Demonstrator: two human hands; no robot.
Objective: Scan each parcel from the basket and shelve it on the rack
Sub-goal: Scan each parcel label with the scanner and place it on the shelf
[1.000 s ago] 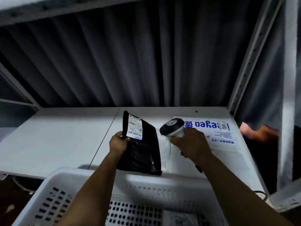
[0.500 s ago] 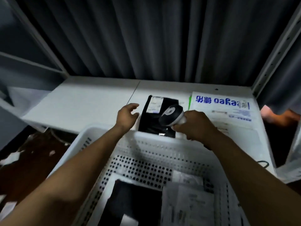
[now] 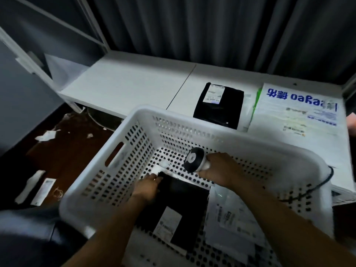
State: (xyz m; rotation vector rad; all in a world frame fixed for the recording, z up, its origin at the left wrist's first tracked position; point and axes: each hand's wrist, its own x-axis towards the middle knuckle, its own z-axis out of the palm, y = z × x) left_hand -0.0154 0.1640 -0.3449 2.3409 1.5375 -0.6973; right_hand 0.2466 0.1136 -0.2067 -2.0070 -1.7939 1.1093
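Note:
A white perforated basket (image 3: 119,151) fills the foreground. Inside it lie a black parcel (image 3: 185,197) with a white label and a pale plastic parcel (image 3: 231,218) to its right. My left hand (image 3: 146,187) is down in the basket, fingers curled over the black parcel's far left corner. My right hand (image 3: 221,168) grips a handheld scanner (image 3: 193,159) just above the basket floor. On the white rack shelf (image 3: 131,87) behind the basket lie a black shelved parcel (image 3: 219,110) and a white mailer (image 3: 296,110) with blue print.
The scanner's black cable (image 3: 316,185) hangs over the basket's right rim. Grey curtains hang behind the shelf. White rack posts (image 3: 92,29) stand at the left. Paper scraps (image 3: 46,135) litter the dark floor at the lower left.
My left hand let go of the black parcel on the shelf, then dropped into the basket onto another black parcel. My right hand with the scanner came down into the basket too. My view tilted downward.

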